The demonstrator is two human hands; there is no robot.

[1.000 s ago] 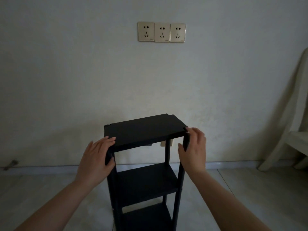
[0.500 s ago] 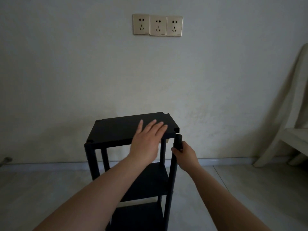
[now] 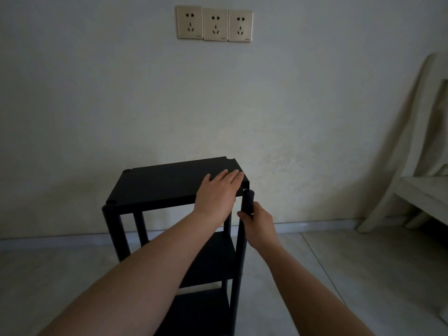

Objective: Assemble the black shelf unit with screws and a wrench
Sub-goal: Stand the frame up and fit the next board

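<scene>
Pressing flat on the top panel of the black shelf unit, the left hand lies with fingers straight and together near the panel's front right corner. The right hand is curled round the front right post just below that corner. The unit stands upright on the floor, close to the wall and below the wall sockets.

Risk from here: the post head sits just outside the panel's corner notch — not seated, as far as the dim light allows. If the left hand bears down before the post is aligned, the panel may tilt or slip off that corner; a hard pull on the post could rack the frame or strain the lower joints.

Not determinable: the right fingertips, wrapped behind the post; the unit's base, cut off by the frame edge; any screws or wrench — none visible. The beige chair right of the unit is partly cropped.
</scene>
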